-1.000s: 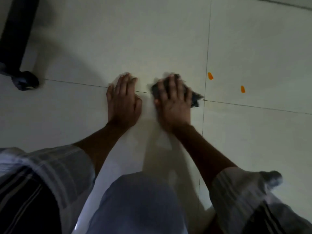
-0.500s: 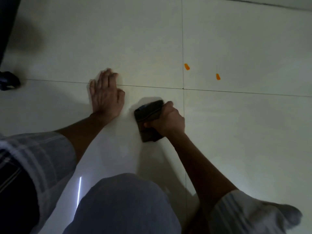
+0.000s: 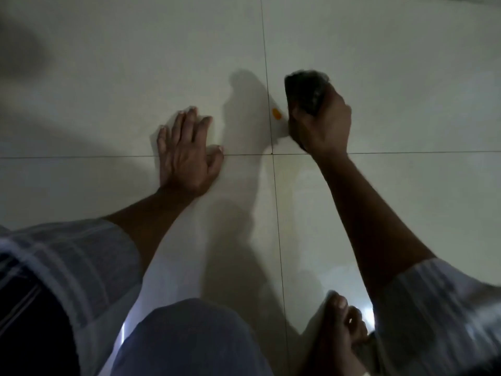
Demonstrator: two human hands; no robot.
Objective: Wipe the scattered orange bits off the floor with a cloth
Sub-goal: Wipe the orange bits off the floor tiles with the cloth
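Note:
My right hand (image 3: 322,123) grips a dark bunched cloth (image 3: 305,90) over the pale tiled floor (image 3: 406,199), just right of the vertical grout line. One small orange bit (image 3: 276,113) lies on the floor right beside the cloth's left side, close to that grout line. The second orange bit seen earlier is hidden, probably under my right hand or the cloth. My left hand (image 3: 187,153) rests flat on the floor with fingers spread, to the left of the tile crossing.
My knee in blue-grey fabric (image 3: 189,337) fills the bottom centre, and a bare foot (image 3: 341,332) stands at the bottom right. Striped sleeves cover both upper arms. Dark shadows lie across the floor at the upper left.
My right hand carried the cloth forward and to the right, from near my left hand over to the orange bits. One bit is now out of sight. The left hand stayed planted.

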